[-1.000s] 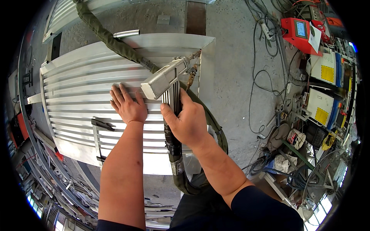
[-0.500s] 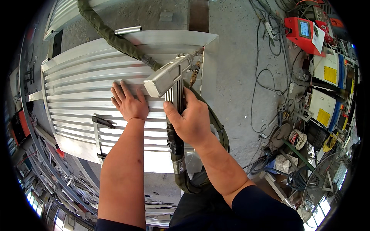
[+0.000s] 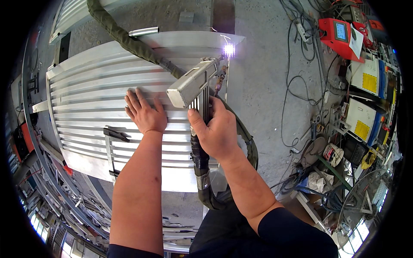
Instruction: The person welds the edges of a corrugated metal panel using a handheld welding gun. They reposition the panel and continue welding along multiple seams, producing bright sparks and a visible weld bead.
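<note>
My right hand [image 3: 216,129] is wrapped round the ribbed grip of a handheld welding gun [image 3: 193,84]. A bright violet-white flash [image 3: 229,50] with sparks glows at the gun's tip, at the far right corner of a slatted aluminium panel [image 3: 94,92]. Flat on the panel's slats lies my left hand [image 3: 146,114], its fingers apart and nothing in it. A green sleeved hose [image 3: 124,41] runs from the far left to the gun, and a black-wrapped cable [image 3: 200,159] drops from the grip toward me. A clamp [image 3: 115,134] sits on the panel left of my left forearm.
A short metal tube [image 3: 144,32] lies by the panel's far edge. On the right, a red machine with a screen [image 3: 340,36] stands beside white cabinets [image 3: 363,79]. Loose cables [image 3: 286,90] cross the floor, and a fan [image 3: 363,206] stands at the near right.
A bright flash with sparks has appeared at the welding gun's tip. My right hand and the gun have shifted slightly right. My left hand stays in nearly the same place.
</note>
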Tool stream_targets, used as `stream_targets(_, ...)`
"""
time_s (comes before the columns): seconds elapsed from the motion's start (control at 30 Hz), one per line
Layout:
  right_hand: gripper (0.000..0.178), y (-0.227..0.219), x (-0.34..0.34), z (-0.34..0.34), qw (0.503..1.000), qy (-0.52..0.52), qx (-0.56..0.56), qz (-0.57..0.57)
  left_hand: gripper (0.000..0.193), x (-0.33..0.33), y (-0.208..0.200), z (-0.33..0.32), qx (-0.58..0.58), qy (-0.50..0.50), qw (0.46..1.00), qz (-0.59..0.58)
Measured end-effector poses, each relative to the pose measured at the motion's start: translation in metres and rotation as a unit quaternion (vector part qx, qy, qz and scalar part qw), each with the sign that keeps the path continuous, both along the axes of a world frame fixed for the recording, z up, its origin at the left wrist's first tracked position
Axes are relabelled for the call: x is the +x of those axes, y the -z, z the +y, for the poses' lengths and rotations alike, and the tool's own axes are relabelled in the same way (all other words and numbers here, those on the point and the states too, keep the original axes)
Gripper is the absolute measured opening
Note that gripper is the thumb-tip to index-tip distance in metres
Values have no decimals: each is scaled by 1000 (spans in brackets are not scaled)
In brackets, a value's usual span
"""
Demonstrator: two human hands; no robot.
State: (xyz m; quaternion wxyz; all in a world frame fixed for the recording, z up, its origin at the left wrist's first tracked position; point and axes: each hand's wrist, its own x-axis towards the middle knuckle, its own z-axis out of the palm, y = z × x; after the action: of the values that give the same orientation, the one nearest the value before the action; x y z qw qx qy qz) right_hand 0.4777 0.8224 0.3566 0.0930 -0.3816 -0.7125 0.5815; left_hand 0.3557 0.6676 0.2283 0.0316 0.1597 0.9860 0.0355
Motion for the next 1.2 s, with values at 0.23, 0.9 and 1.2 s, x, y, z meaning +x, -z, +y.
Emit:
stream_targets(0.23, 35, -5, 3, -6, 1000, 0, -8, -3, 70, 0, 1, -1, -7, -4, 1000, -12)
stream_targets(0.9, 36, -5, 0, -2, 1000, -16, -3, 23, 78, -1, 3, -2, -3, -7, 1000, -11)
stream_targets(1.2, 35, -3, -1, 4, 1000, -9, -7, 14, 67, 1, -3, 1, -3, -2, 1000, -5)
